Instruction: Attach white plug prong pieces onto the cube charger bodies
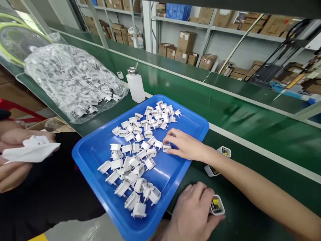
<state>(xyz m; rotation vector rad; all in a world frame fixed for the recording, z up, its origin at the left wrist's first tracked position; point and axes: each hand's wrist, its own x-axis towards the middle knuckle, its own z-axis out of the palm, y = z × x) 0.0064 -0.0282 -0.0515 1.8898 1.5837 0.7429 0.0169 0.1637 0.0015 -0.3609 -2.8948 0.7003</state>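
My left hand (193, 212) is closed around a white charger housing (217, 205) near the front edge of the green bench. The housing's open end faces up and shows a yellow part inside. My right hand (182, 144) reaches in from the right over the blue tray (173, 180), its thumb and fingers pinching a white plug cover (167, 148) near the right side of the pile. Many white plug covers with metal pins (134, 160) lie loosely in the tray. Two more open white housings (224, 151) (211, 170) rest on the bench under my right forearm.
A clear plastic bag (72, 77) full of white plug parts lies at the back left, beside a white bottle (135, 85) with a metal top. At the left edge, another person's hands (15, 167) hold a white cloth (35, 150). Shelves with cardboard boxes (187, 42) stand behind.
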